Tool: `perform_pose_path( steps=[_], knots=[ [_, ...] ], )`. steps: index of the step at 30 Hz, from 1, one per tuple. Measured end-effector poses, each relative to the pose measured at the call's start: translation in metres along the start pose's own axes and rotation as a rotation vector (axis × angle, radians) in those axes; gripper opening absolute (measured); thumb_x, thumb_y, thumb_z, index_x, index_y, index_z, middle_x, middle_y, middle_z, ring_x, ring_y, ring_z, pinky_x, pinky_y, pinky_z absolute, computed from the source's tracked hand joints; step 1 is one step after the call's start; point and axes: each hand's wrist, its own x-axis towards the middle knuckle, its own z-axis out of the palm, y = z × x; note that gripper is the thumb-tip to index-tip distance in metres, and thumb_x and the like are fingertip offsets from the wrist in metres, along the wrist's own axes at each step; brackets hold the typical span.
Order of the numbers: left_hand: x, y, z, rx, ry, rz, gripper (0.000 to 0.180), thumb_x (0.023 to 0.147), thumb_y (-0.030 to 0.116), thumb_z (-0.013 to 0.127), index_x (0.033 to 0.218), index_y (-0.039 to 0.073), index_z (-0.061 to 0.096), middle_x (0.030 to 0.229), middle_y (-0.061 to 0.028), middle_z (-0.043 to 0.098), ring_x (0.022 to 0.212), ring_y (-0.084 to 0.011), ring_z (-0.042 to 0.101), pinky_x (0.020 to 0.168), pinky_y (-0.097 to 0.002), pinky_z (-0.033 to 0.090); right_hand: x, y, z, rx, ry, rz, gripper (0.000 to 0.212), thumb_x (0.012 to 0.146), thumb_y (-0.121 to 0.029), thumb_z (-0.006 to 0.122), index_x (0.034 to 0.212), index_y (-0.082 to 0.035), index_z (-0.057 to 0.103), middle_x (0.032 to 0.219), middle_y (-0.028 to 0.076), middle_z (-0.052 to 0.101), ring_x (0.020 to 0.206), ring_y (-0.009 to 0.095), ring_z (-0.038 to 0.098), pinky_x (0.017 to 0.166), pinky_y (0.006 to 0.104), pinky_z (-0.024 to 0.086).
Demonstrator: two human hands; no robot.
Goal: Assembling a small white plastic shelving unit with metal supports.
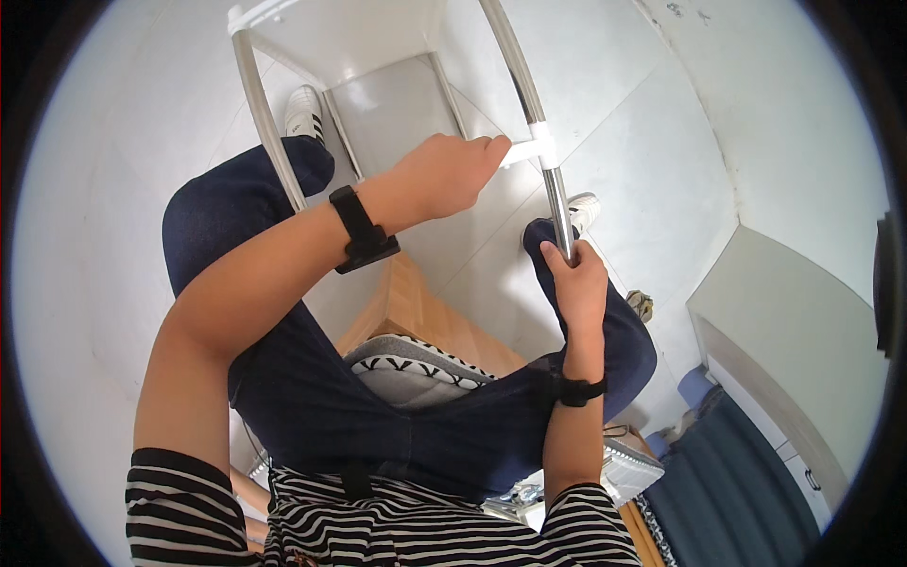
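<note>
A frame of shiny metal tubes with white plastic joints stands between my legs. My left hand (pixel 449 175) is closed in a fist by a white plastic crosspiece (pixel 525 151), whose end comes out from under its fingers and meets a white joint (pixel 545 144) on the right tube. Lower down, my right hand (pixel 578 283) wraps around the near end of that right metal tube (pixel 559 210), thumb along it. The left metal tube (pixel 265 113) runs down past my left forearm, which hides its lower end. A white panel (pixel 345 33) spans the far part of the frame.
I sit on a wooden seat (pixel 416 307) with a patterned cushion (pixel 411 378). A pale cabinet (pixel 784 302) and a dark blue ribbed item (pixel 737 472) are at the right. White wall rises at the far right. A small crumpled object (pixel 640 304) lies beside my right leg.
</note>
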Motion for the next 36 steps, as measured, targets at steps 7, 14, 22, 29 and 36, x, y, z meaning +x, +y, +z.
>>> perform_pose_path(
  steps=[7,14,22,29,36],
  knots=[
    [0.001,-0.002,-0.002,-0.021,0.047,0.029,0.020,0.082,0.003,0.049,0.101,0.002,0.044,0.081,-0.0176,0.061,0.069,-0.0394,0.060,0.060,-0.0483,0.048,-0.001,-0.010,0.009,-0.262,0.181,-0.029,0.043,0.083,-0.038,0.068,0.071,0.001,0.054,0.059,0.019,0.053,0.055,0.034,0.054,0.055,0.0420,0.042],
    [0.005,-0.005,0.002,-0.026,0.022,0.067,0.022,0.078,-0.001,0.049,0.099,-0.001,0.041,0.084,-0.0194,0.059,0.069,-0.0401,0.060,0.059,-0.0473,0.047,0.017,0.006,-0.012,-0.023,-0.123,-0.027,0.035,0.083,-0.024,0.064,0.065,0.002,0.049,0.053,0.012,0.046,0.047,0.023,0.046,0.050,0.0383,0.038],
    [0.002,-0.006,0.003,-0.030,0.024,0.085,0.023,0.077,-0.001,0.051,0.099,-0.001,0.042,0.082,-0.0188,0.059,0.068,-0.0398,0.060,0.058,-0.0466,0.047,0.031,-0.002,-0.025,0.507,-0.609,0.292,0.031,0.082,-0.018,0.069,0.065,-0.010,0.045,0.055,-0.004,0.041,0.043,0.005,0.038,0.037,0.0224,0.029],
    [-0.001,-0.005,0.001,-0.005,0.020,0.067,0.025,0.077,0.000,0.052,0.101,0.000,0.043,0.081,-0.0177,0.059,0.066,-0.0367,0.061,0.056,-0.0454,0.047,-0.002,-0.007,0.010,-0.204,0.194,-0.089,0.043,0.083,-0.036,0.069,0.072,0.002,0.054,0.055,0.010,0.050,0.051,0.019,0.051,0.053,0.0360,0.042],
    [0.001,-0.008,0.000,-0.025,0.036,0.092,0.028,0.076,-0.001,0.052,0.102,-0.001,0.042,0.079,-0.0182,0.058,0.068,-0.0380,0.060,0.059,-0.0460,0.047,0.022,0.004,-0.003,-0.272,0.079,-0.113,0.040,0.086,-0.031,0.064,0.066,0.002,0.052,0.055,0.013,0.051,0.049,0.022,0.052,0.049,0.0377,0.041]
  ],
)
